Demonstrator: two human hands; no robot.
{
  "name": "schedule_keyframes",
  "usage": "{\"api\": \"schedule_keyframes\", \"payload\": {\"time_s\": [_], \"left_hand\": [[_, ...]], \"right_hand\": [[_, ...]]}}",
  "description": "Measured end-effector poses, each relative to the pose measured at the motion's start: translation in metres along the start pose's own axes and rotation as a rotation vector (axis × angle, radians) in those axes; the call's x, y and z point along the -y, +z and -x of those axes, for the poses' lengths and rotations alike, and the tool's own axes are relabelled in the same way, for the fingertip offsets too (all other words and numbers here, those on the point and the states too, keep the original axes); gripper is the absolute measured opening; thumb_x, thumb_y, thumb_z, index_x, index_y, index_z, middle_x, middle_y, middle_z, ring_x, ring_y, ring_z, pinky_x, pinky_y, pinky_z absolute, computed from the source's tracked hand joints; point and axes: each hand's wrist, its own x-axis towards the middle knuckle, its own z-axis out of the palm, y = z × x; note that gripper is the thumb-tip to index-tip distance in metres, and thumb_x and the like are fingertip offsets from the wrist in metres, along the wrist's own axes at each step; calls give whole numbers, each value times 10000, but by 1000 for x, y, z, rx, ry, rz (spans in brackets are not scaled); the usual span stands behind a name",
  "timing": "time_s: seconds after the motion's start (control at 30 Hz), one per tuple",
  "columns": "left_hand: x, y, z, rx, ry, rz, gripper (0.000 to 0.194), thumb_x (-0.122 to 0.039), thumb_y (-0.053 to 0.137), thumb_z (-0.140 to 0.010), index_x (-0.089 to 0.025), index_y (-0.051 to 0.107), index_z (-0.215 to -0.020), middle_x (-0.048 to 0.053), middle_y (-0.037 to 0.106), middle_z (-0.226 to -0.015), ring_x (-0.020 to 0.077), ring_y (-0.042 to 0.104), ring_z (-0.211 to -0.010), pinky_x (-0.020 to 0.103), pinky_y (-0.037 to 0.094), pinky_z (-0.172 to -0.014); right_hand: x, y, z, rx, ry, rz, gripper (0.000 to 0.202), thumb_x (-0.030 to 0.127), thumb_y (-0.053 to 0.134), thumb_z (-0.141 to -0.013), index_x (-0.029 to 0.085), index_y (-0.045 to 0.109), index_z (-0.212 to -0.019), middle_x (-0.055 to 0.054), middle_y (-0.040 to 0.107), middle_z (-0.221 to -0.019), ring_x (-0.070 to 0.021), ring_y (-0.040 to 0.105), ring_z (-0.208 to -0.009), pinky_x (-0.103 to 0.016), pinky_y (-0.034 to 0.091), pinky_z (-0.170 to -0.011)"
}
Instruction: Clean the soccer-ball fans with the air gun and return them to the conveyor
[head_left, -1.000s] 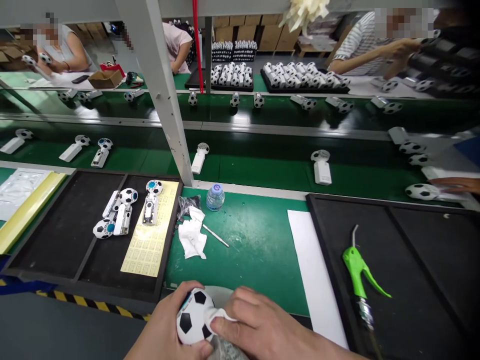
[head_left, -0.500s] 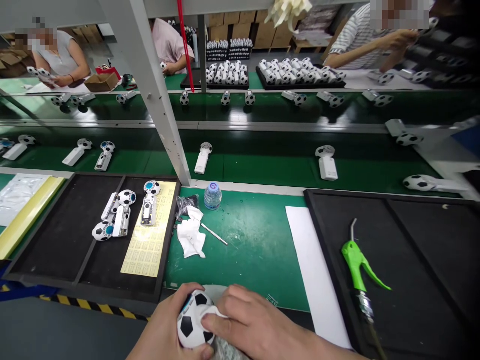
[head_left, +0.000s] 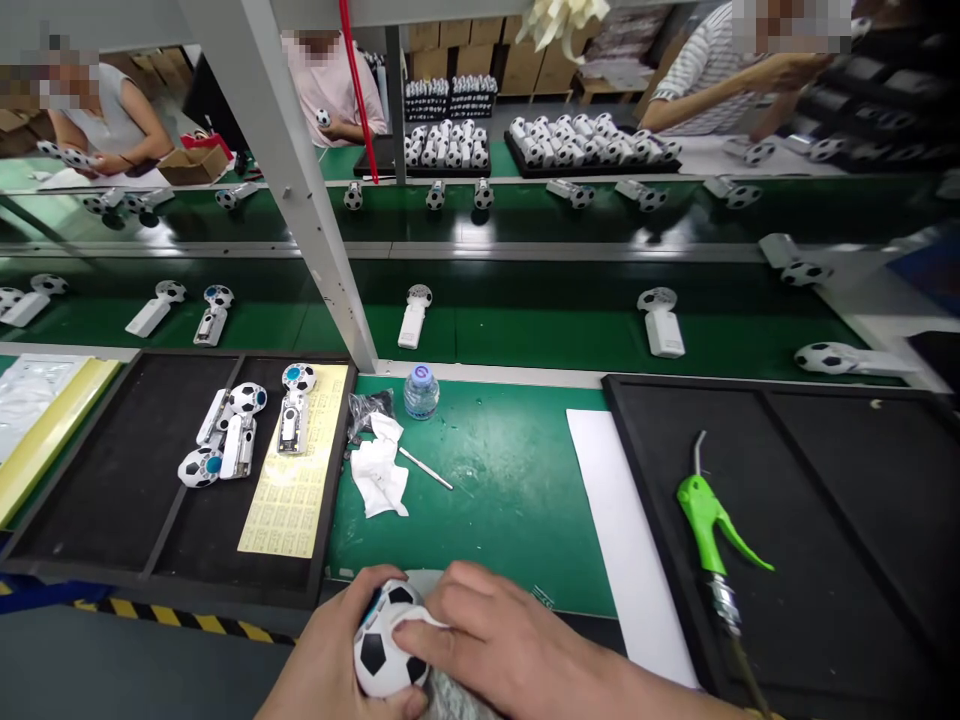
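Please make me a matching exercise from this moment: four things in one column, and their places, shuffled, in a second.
Things
1. White ball with black pentagons
2. Bright-green air gun with metal nozzle
3. Pale-yellow printed paper sheet
4. Clear plastic bottle with lilac cap

Places
A. In the left-hand black tray
B. On the green tabletop, between the trays
C. In the person's left hand
D. On the right-hand black tray

Pairs: 1-C, 2-D, 3-A, 4-B

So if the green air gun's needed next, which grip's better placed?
Right, I'd say: the right grip is nearer the air gun. The left grip wraps the ball from its left, so could likely hold it alone.
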Motion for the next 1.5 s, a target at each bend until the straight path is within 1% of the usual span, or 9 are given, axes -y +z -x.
{"api": "schedule_keyframes", "payload": {"time_s": [0.17, 0.37, 0.5, 0.67, 0.8, 1.0, 1.23, 1.4, 1.5], "left_hand": [[1, -2, 2, -23, 0, -3, 513, -286, 603, -609, -186, 448, -1088, 58, 628, -949, 221, 605, -851, 289, 467, -734], [4, -3, 4, -1, -67, -63, 555, -350, 622, -632, -197, 432, -1130, 82, 613, -1056, 248, 588, -952, 324, 459, -816], [-2, -3, 3, -10, -82, -58, 548, -274, 596, -605, -189, 441, -1124, 74, 631, -1007, 255, 594, -939, 318, 468, -789], [-3, -3, 3, -46, -59, -60, 546, -302, 597, -618, -179, 451, -1130, 86, 634, -1036, 256, 607, -927, 325, 478, -779], [0, 1, 3, -62, -49, -98, 484, -333, 569, -641, -157, 466, -1080, 104, 638, -974, 255, 619, -885, 335, 489, -738], [1, 8, 1, -87, -157, -163, 436, -310, 541, -618, -147, 464, -1014, 116, 637, -905, 269, 625, -825, 360, 486, -689], [4, 6, -2, -57, -139, -173, 423, -343, 541, -630, -166, 460, -1005, 96, 644, -926, 259, 622, -849, 359, 479, -733], [1, 5, -7, -78, -152, -191, 420, -315, 527, -625, -164, 449, -1009, 100, 645, -919, 259, 629, -848, 336, 479, -699], [0, 4, -7, -55, -189, -180, 428, -339, 531, -638, -168, 456, -1023, 100, 648, -949, 264, 626, -875, 339, 478, -724]], "right_hand": [[-1, -8, 4, -86, 65, -149, 280, 316, 428, -890, 258, 552, -1135, -22, 581, -828, -140, 471, -731, -235, 396, -607], [5, -18, -11, -246, 539, -841, 307, 403, 484, -849, 183, 690, -794, -29, 573, -747, -134, 540, -739, -261, 420, -680], [13, -13, -24, -143, 676, -883, 129, 300, 611, -741, 175, 617, -770, 6, 580, -751, -132, 532, -733, -264, 423, -698], [20, -15, -24, 58, 561, -675, 387, 288, 460, -833, 199, 468, -1210, -92, 482, -1136, -196, 506, -1035, -374, 404, -939], [24, -15, -27, 262, 561, -559, 460, 296, 309, -889, 243, 322, -1345, -127, 353, -1309, -223, 544, -1005, -426, 436, -922], [24, -2, -35, 91, 598, -568, 377, 295, 256, -909, 211, 516, -1168, -106, 474, -1080, -193, 552, -916, -395, 470, -858], [19, -4, -26, 170, 557, -661, 417, 267, 361, -867, 230, 406, -1280, -118, 378, -1251, -209, 534, -1017, -396, 442, -926], [19, -1, -36, 74, 615, -617, 359, 304, 261, -915, 153, 507, -1128, -116, 459, -1056, -198, 544, -928, -424, 452, -891], [19, -5, -36, 110, 612, -641, 362, 294, 281, -911, 144, 495, -1161, -123, 450, -1095, -200, 545, -948, -418, 445, -906]]}}
